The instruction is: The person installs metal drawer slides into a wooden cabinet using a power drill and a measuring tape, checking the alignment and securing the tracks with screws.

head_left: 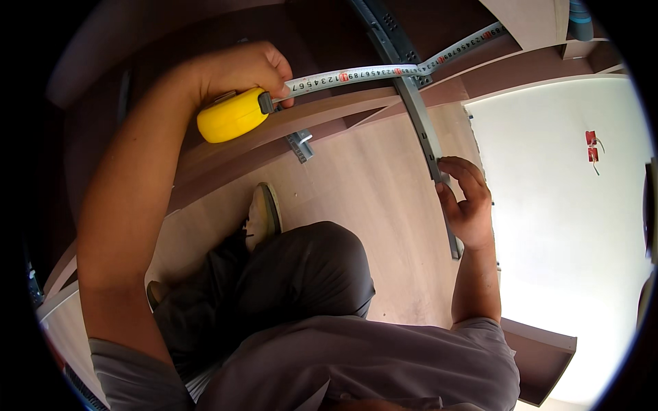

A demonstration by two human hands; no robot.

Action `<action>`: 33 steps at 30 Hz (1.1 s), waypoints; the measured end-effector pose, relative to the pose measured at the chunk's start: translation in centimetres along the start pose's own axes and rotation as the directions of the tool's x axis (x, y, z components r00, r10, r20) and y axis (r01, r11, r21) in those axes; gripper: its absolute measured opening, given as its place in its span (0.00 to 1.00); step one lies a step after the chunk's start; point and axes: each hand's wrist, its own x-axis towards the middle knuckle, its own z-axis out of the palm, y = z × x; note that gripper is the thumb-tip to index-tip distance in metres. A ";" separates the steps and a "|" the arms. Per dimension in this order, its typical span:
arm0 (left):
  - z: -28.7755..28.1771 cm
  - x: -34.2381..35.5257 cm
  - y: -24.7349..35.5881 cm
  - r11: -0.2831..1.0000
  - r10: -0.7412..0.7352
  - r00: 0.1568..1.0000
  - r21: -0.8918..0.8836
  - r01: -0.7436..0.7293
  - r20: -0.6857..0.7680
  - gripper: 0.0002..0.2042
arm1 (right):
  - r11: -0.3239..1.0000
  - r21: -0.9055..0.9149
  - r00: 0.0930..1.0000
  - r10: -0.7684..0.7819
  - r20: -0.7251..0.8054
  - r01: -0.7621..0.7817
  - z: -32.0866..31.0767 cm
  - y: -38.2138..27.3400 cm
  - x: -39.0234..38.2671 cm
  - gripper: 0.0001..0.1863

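Observation:
My left hand is closed at the upper left, its fingertips on the blade by the mouth of a yellow tape measure. The silvery blade runs out to the right, crosses a metal drawer slide and bends upward to the right, into a dark cabinet recess. My right hand pinches the extended drawer slide between thumb and fingers, below the crossing. The slide reaches from inside the cabinet out over the floor. Where the blade's far end sits cannot be made out clearly.
A wooden cabinet edge runs beneath the blade. A small metal bracket shows below that edge. My bent knee and shoe are over the wood-coloured floor. At right are a white wall with red boxes and a brown panel piece.

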 end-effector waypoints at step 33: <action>0.3 0.0 -0.3 0.998 0.051 0.998 0.023 -0.051 -0.041 0.11 | 0.453 -0.831 0.904 -0.407 0.129 0.323 -1.2 2.4 12.9 0.26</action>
